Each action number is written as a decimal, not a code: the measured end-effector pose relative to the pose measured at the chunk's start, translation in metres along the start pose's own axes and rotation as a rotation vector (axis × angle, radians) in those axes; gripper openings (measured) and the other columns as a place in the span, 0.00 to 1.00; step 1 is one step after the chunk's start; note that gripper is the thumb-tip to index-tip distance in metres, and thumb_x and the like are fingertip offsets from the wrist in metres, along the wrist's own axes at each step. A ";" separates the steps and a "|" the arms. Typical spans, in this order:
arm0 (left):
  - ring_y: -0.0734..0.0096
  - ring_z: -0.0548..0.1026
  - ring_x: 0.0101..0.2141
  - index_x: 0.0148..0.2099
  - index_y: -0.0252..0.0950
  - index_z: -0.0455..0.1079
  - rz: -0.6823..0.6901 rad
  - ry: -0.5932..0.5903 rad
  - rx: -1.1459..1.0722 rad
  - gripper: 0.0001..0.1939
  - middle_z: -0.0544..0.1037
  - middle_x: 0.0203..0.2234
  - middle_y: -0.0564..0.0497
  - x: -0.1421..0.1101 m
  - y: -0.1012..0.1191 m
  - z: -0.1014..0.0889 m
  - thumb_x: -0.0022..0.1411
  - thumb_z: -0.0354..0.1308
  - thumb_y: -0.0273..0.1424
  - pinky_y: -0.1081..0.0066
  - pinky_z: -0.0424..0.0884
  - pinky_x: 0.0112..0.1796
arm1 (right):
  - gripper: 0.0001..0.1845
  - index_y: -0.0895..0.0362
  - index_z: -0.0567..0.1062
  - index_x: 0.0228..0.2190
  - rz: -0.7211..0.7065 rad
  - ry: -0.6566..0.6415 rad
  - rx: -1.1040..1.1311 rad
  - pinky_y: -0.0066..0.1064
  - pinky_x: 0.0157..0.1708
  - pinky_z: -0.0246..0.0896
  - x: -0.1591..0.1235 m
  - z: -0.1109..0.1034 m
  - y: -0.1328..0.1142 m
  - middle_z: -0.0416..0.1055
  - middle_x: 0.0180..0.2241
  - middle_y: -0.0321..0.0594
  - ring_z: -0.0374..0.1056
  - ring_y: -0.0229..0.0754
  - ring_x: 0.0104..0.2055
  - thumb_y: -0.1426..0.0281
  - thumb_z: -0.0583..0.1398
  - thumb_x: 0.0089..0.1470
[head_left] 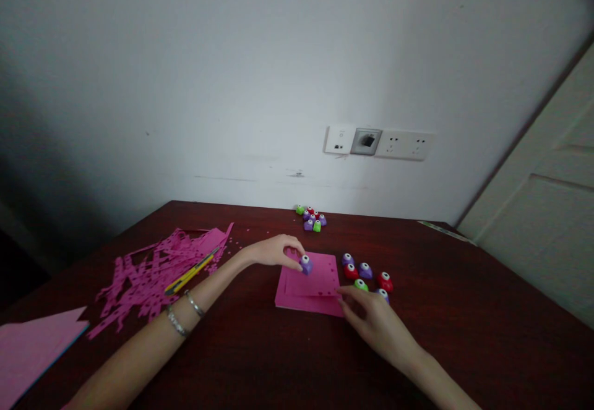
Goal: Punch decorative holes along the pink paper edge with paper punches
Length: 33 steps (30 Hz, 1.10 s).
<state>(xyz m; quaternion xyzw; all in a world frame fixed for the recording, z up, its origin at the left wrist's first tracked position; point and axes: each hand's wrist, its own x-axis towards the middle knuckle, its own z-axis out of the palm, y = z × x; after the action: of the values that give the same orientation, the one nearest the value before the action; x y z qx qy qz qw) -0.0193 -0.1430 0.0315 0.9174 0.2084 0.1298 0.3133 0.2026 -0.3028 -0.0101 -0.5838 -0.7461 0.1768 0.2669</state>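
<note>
In the head view, the left hand (pixel 275 251) pinched a purple punch (pixel 305 266) between thumb and fingers, over the pink sheet (pixel 306 284) — about ten o'clock from the half-curled right hand (pixel 377 318). The right fingertips met the sheet's near-right corner; whether they gripped it was hard to tell in dim light.
</note>
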 end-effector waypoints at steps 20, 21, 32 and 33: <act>0.70 0.70 0.37 0.41 0.38 0.72 0.105 -0.086 -0.044 0.13 0.73 0.35 0.50 -0.001 0.021 0.008 0.52 0.61 0.34 0.71 0.63 0.39 | 0.07 0.59 0.70 0.27 -0.029 0.056 -0.163 0.27 0.26 0.55 0.032 0.006 -0.040 0.68 0.27 0.41 0.64 0.38 0.27 0.69 0.54 0.50; 0.69 0.70 0.37 0.41 0.39 0.72 0.106 -0.084 -0.046 0.13 0.74 0.35 0.50 -0.002 0.021 0.008 0.52 0.61 0.34 0.71 0.63 0.39 | 0.07 0.59 0.70 0.27 -0.029 0.064 -0.166 0.27 0.26 0.55 0.032 0.006 -0.041 0.68 0.27 0.41 0.63 0.38 0.27 0.69 0.54 0.50; 0.71 0.71 0.34 0.43 0.35 0.72 0.014 -0.118 -0.063 0.16 0.75 0.34 0.49 0.003 0.003 0.000 0.50 0.61 0.33 0.72 0.65 0.36 | 0.11 0.57 0.65 0.19 0.073 0.180 -0.076 0.27 0.21 0.50 0.029 0.012 -0.044 0.65 0.19 0.36 0.61 0.37 0.21 0.67 0.56 0.49; 0.70 0.71 0.33 0.41 0.33 0.73 -0.037 -0.070 -0.024 0.15 0.75 0.33 0.48 0.004 -0.004 -0.001 0.50 0.61 0.34 0.72 0.65 0.34 | 0.12 0.56 0.64 0.18 0.090 0.200 -0.080 0.27 0.21 0.50 0.026 0.012 -0.043 0.65 0.18 0.35 0.60 0.37 0.21 0.66 0.56 0.49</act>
<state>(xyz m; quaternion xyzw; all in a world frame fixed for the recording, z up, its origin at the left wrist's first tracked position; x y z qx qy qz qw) -0.0174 -0.1378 0.0308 0.9135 0.2126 0.0945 0.3337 0.1574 -0.2876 0.0095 -0.6415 -0.6955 0.0995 0.3080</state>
